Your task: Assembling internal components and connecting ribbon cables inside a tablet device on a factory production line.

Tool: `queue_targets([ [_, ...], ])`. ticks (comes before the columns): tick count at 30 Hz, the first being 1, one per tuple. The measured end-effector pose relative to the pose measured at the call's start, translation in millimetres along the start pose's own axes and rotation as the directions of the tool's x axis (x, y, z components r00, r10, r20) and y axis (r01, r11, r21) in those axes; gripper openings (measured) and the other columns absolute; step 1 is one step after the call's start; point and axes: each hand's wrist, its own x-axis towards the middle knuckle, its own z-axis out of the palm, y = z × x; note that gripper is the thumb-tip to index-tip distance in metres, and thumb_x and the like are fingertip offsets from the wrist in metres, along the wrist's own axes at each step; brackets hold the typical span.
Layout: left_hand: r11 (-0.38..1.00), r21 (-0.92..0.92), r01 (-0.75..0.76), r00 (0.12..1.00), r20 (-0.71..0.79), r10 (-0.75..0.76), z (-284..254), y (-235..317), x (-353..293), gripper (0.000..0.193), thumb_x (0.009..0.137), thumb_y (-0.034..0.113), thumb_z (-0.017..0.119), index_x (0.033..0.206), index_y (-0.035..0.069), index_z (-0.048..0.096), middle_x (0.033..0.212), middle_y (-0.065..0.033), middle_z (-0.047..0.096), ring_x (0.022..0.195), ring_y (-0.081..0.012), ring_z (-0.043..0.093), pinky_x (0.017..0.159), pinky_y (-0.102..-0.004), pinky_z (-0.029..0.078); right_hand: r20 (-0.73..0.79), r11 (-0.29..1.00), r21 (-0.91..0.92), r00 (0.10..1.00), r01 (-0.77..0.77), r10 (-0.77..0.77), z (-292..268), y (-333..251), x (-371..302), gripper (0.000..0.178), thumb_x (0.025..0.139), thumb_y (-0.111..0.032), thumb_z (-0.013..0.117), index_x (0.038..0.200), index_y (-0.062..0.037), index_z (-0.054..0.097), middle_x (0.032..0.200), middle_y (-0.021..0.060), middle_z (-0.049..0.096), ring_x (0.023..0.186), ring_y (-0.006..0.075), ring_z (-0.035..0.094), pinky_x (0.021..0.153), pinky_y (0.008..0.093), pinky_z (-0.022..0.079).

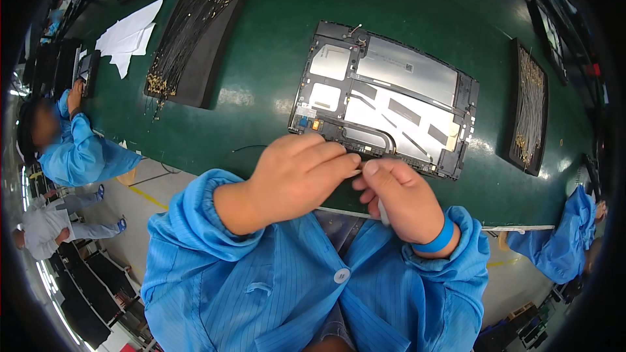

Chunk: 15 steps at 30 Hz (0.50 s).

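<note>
An opened flat electronic device (450,101), with silver panels, black strips and a black frame, lies on the green table. At its near edge, my left hand (293,173) is closed, thumb and fingertips pinched together; whatever is between them is too small to make out. My right hand (407,199) is closed too, its fingertips almost meeting the left ones. A slim white object (383,212) pokes out below its curled fingers. From beside my left hand a thin black cable (248,148) trails over the table; its other end is hidden.
On the left, a black foam tray (202,68) carries many thin black cables with gold ends, with white paper (134,32) beyond. Another cable tray (540,124) stands at the right. People in blue sit at both sides; the table's front edge (508,227) runs close by me.
</note>
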Motion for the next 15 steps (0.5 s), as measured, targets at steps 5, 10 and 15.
queue_targets([
  [5,0.989,0.133,0.063,0.995,-0.081,-0.052,12,-3,-2,0.025,0.055,0.004,0.063,0.079,0.005,0.056,0.077,-0.0056,0.054,0.068,-0.0211,0.051,0.056,-0.0307,0.041,-0.134,0.967,0.229,0.988,0.110,-0.080,-3,2,4,0.035,0.080,-0.031,0.049,0.098,-0.0012,0.049,0.078,0.0042,0.053,0.059,0.0085,0.045,0.050,0.0201,0.039],
  [10,0.954,0.282,0.102,0.994,-0.001,-0.106,10,-1,2,0.019,0.060,0.006,0.060,0.079,0.005,0.057,0.077,-0.0050,0.054,0.074,-0.0198,0.051,0.059,-0.0295,0.040,-0.357,0.768,0.072,0.735,0.637,-0.576,4,-4,21,0.031,0.086,-0.025,0.038,0.104,0.0000,0.041,0.084,0.0100,0.055,0.065,0.0107,0.048,0.057,0.0224,0.040],
  [15,0.958,0.262,0.115,0.992,0.025,-0.126,9,0,2,0.018,0.062,0.008,0.059,0.080,0.006,0.057,0.078,-0.0056,0.054,0.076,-0.0200,0.052,0.060,-0.0293,0.041,-0.341,0.603,-0.250,0.514,0.758,-0.787,6,10,34,0.033,0.087,-0.026,0.034,0.108,-0.0009,0.036,0.087,0.0125,0.055,0.071,0.0134,0.051,0.064,0.0238,0.042],
])
